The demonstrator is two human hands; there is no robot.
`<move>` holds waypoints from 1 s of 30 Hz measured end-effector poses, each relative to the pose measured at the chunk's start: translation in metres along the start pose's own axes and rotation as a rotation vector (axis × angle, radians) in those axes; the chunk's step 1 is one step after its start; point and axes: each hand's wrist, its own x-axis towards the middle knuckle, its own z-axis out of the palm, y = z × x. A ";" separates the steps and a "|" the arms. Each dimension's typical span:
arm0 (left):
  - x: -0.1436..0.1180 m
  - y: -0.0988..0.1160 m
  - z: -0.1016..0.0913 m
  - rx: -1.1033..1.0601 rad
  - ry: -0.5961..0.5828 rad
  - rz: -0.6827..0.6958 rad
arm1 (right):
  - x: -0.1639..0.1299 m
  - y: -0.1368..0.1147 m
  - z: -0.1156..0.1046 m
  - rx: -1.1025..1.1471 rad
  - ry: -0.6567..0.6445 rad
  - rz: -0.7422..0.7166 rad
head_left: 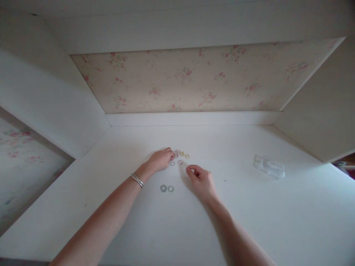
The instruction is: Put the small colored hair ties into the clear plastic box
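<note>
left hand (160, 159) lying curled, fingertips touching heap of small thin coloured rings (180, 156) on white shelf (277, 214); right hand (202, 180) hovering half-closed, gripping nothing visible; sorting looks underway; next calling for fine pinch on single ring.

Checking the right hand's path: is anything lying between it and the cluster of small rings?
Nothing visible. The right hand sits just beside the small rings with bare white tabletop between; the left hand touches them from the other side.
</note>
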 end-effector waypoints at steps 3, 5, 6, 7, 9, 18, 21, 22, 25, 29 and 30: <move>-0.004 0.002 -0.001 0.022 0.022 -0.028 | 0.000 0.000 -0.001 0.003 -0.006 0.001; -0.010 0.003 -0.001 0.044 0.063 -0.065 | -0.001 -0.001 -0.001 0.012 -0.002 0.005; -0.015 0.004 -0.002 0.054 0.089 -0.087 | -0.001 -0.001 -0.001 0.016 0.000 0.008; -0.020 0.005 -0.002 0.059 0.118 -0.107 | -0.001 -0.001 -0.001 0.018 0.001 0.010; -0.033 0.009 -0.002 0.027 0.177 -0.124 | -0.001 -0.002 -0.001 0.016 0.000 0.014; -0.106 0.045 0.004 -0.330 0.193 0.067 | -0.001 -0.003 -0.001 0.020 0.022 0.039; -0.116 0.050 0.007 -0.266 0.196 0.084 | -0.001 -0.003 0.000 0.017 0.022 0.062; -0.118 0.050 0.009 -0.227 0.198 0.092 | -0.002 -0.003 0.000 0.016 0.021 0.064; -0.118 0.050 0.013 -0.106 0.212 0.136 | -0.001 -0.002 0.000 0.005 0.018 0.053; -0.116 0.049 0.016 -0.021 0.219 0.176 | -0.001 -0.002 0.000 -0.011 0.009 0.043; -0.116 0.049 0.017 -0.011 0.214 0.176 | -0.001 -0.002 0.000 -0.013 0.006 0.038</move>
